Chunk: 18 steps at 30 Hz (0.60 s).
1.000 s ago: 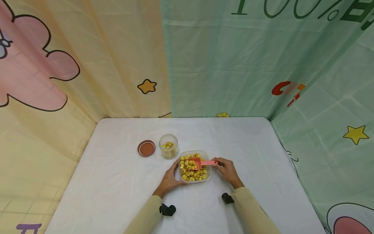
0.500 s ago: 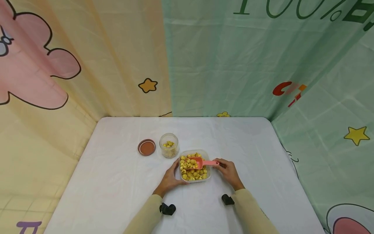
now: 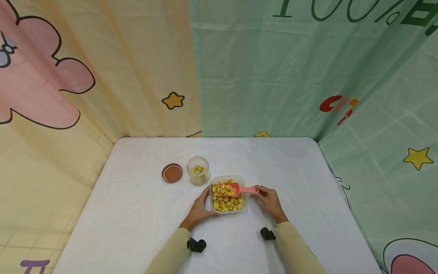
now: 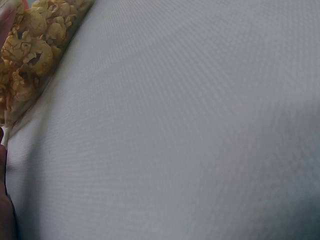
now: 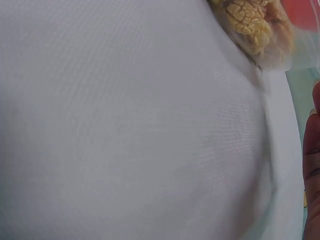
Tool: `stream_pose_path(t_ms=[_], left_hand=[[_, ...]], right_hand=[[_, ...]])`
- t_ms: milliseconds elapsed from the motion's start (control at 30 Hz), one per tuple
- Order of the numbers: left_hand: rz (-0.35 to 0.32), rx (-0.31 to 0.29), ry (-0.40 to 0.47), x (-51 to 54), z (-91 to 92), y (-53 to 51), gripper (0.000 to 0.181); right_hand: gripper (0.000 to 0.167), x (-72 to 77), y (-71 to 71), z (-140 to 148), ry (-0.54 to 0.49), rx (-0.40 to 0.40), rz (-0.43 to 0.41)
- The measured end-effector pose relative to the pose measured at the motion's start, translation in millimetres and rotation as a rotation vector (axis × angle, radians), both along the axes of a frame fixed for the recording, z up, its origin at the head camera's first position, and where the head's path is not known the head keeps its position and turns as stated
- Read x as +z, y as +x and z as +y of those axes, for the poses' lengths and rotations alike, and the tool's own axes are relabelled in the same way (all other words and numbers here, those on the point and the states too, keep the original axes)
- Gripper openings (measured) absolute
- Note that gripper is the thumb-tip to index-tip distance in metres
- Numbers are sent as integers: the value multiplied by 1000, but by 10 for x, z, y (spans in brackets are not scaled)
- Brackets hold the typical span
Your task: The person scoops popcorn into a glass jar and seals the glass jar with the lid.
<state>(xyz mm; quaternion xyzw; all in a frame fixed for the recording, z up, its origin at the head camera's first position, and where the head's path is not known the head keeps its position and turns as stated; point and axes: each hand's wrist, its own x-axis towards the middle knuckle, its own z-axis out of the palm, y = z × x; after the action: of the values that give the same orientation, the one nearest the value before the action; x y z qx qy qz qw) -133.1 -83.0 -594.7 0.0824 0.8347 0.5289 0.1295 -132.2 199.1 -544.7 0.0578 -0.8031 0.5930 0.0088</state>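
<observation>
A clear plastic container (image 3: pixel 228 210) full of yellow popcorn (image 3: pixel 227 205) stands mid-table in the head view. My left hand (image 3: pixel 198 211) grips its left side, fingers along the far part and thumb at the near corner. The handle end of a pink scoop (image 3: pixel 236 189) is pinched by my right hand (image 3: pixel 269 199), to the right of the container. Popcorn fills the scoop's bowl, which lies over the popcorn in the container. In the left wrist view the container's popcorn (image 4: pixel 30 47) shows at the upper left; the right wrist view catches fingers (image 5: pixel 312 155) at the right edge.
Behind the container, to the left, stands a glass jar (image 3: pixel 197 179) with some popcorn in it. A brown round lid (image 3: pixel 172 173) lies left of the jar. White cloth covers the table (image 3: pixel 137 213), and printed curtains (image 3: pixel 253 76) hang around it.
The scoop has shifted slightly right and come up out of the popcorn, with more pieces in its bowl. My right hand moved a little right with it. The left hand has kept its hold.
</observation>
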Motion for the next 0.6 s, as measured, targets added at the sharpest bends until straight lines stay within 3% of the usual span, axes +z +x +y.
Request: stream_pose_path(t_ms=[333,600], left_hand=[[-18,9,-23,22,11,5,115],[-9,-8,-3,52,-37,15,115]], right_hand=[[23,50,-34,15,-41,-17,-55],[23,72,-51,29,-31,-25,-49]])
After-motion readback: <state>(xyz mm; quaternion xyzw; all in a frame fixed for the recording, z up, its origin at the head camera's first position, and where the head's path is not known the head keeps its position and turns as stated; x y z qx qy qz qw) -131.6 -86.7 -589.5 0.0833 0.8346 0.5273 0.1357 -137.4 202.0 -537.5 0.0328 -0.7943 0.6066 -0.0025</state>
